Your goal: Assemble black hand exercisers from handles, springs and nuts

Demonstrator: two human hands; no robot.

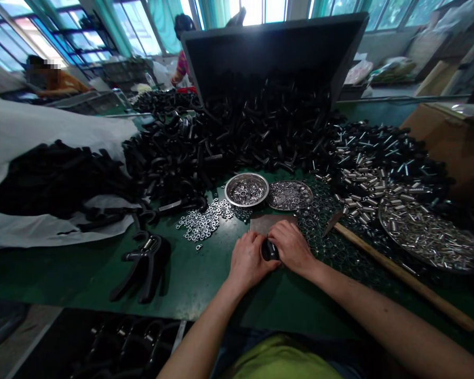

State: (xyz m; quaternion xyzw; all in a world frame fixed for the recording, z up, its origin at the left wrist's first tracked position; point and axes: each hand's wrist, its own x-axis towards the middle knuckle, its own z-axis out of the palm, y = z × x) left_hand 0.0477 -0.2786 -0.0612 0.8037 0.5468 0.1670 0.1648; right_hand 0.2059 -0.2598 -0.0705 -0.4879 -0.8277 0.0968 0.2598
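My left hand (248, 261) and my right hand (292, 247) meet over a small metal plate (263, 223) on the green bench. Both are closed around a black plastic clamp part (270, 250), with the left fingers wrapping its left side and the right fingers gripping its right side. Most of that part is hidden by the fingers. To the left lies a black spring clamp (148, 266) with a coil spring near its top. Just beyond my hands are a steel bowl of small metal parts (247, 176) and scattered metal nuts (201, 221).
A wooden-handled hammer (403, 273) lies right of my right arm. Beyond it are loose springs (363, 184) and a tray of metal pins (385, 223). Black plastic parts (237, 137) are heaped along the back before a large dark bin (276, 52). Two people sit farther away.
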